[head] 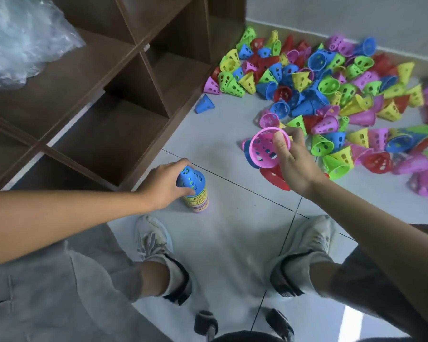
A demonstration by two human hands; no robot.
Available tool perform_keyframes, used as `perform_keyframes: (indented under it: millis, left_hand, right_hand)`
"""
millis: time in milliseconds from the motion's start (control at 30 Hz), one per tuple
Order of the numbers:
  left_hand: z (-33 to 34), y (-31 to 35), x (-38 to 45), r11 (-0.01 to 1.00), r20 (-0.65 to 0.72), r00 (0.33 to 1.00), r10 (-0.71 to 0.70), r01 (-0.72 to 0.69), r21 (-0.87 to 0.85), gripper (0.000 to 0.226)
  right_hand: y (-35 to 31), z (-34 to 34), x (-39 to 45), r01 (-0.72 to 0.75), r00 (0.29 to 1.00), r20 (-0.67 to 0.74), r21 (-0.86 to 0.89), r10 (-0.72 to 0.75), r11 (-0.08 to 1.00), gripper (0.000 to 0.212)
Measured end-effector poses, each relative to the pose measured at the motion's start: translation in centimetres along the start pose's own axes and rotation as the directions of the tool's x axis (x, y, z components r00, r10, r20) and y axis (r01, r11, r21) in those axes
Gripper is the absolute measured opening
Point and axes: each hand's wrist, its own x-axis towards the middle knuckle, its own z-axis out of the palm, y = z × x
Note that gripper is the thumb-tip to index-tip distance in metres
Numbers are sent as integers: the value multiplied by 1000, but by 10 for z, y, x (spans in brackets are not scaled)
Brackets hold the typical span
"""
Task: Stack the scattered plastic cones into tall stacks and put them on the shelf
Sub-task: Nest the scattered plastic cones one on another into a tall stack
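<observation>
A short stack of coloured cones point(198, 195) with a blue cone on top stands on the tiled floor in front of me. My left hand point(164, 185) grips the stack's top from the left side. My right hand point(293, 160) holds a pink perforated cone point(263, 149) in the air, thumb inside its rim, its open mouth facing me. A large heap of scattered cones point(331, 95) in pink, blue, green, yellow and red covers the floor at the right. The brown wooden shelf point(124, 95) with open cubbies stands at the left.
A lone blue cone point(204, 104) lies near the shelf's base, and a red cone point(274, 178) lies under my right hand. A crumpled clear plastic bag point(22, 38) sits on the shelf top. My two shoes point(153, 238) rest on the floor below the stack. A wall borders the heap behind.
</observation>
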Motion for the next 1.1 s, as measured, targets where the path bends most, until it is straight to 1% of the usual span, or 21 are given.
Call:
perform_keyframes:
  millis: [100, 167, 233, 300, 367, 400, 467, 567, 633, 700, 733, 800, 833, 900, 967, 1033, 1100]
  left_hand:
    - [5, 6, 11, 997, 33, 999, 34, -31, -64, 55]
    - [8, 12, 20, 995, 36, 996, 78, -76, -63, 54]
    - [12, 24, 28, 992, 22, 992, 123, -123, -32, 50]
    - [15, 38, 35, 987, 22, 987, 157, -156, -26, 46]
    - [17, 47, 41, 984, 29, 984, 174, -173, -33, 44]
    - [17, 48, 42, 984, 29, 983, 179, -178, -29, 44]
    - [17, 46, 42, 983, 20, 983, 183, -183, -29, 43]
    - [16, 32, 38, 985, 3, 997, 76, -75, -154, 46]
    - [20, 18, 34, 957, -3, 1000, -23, 21, -289, 58]
    - [28, 3, 29, 887, 14, 989, -147, 138, -442, 74]
    - [33, 1, 24, 842, 41, 977, -209, 201, -502, 75]
    - [42, 1, 17, 714, 138, 940, -310, 327, -619, 71]
    - [46, 1, 16, 651, 162, 927, -339, 355, -670, 69]
    - [52, 5, 16, 580, 133, 915, -380, 348, -737, 62]
    - [57, 13, 20, 547, 91, 906, -414, 327, -770, 52]
    - [62, 24, 25, 539, 87, 910, -406, 315, -781, 51]
    - [66, 36, 32, 550, 85, 921, -380, 299, -780, 51]
  right_hand:
    - [10, -6, -3, 13, 1000, -12, -24, -13, 1000, 28]
    - [21, -13, -4, 17, 1000, -19, -79, -18, 997, 31]
    - [35, -20, -4, 14, 999, -33, -129, -19, 992, 37]
    - [48, -29, -6, -16, 997, -73, -142, 6, 990, 44]
    - [59, -40, -9, -56, 993, -116, -152, 39, 987, 57]
    - [63, -44, -11, -75, 990, -130, -152, 56, 985, 59]
    - [73, -52, -15, -103, 985, -150, -138, 82, 985, 52]
    - [87, -54, -22, -103, 986, -143, -131, 84, 986, 42]
    - [96, -48, -25, -107, 988, -123, -103, 94, 989, 41]
    - [103, -41, -28, -99, 989, -123, -92, 87, 991, 38]
    - [104, -38, -29, -97, 990, -116, -97, 86, 990, 37]
    - [105, -34, -31, -99, 992, -92, -84, 92, 992, 37]
    - [104, -32, -31, -98, 993, -80, -75, 92, 992, 37]
    - [103, -30, -32, -101, 993, -69, -72, 96, 992, 37]
    - [103, -30, -30, -91, 994, -69, -83, 85, 992, 36]
    - [105, -34, -27, -91, 993, -84, -85, 84, 992, 39]
    - [107, -39, -24, -103, 987, -127, -70, 93, 992, 40]
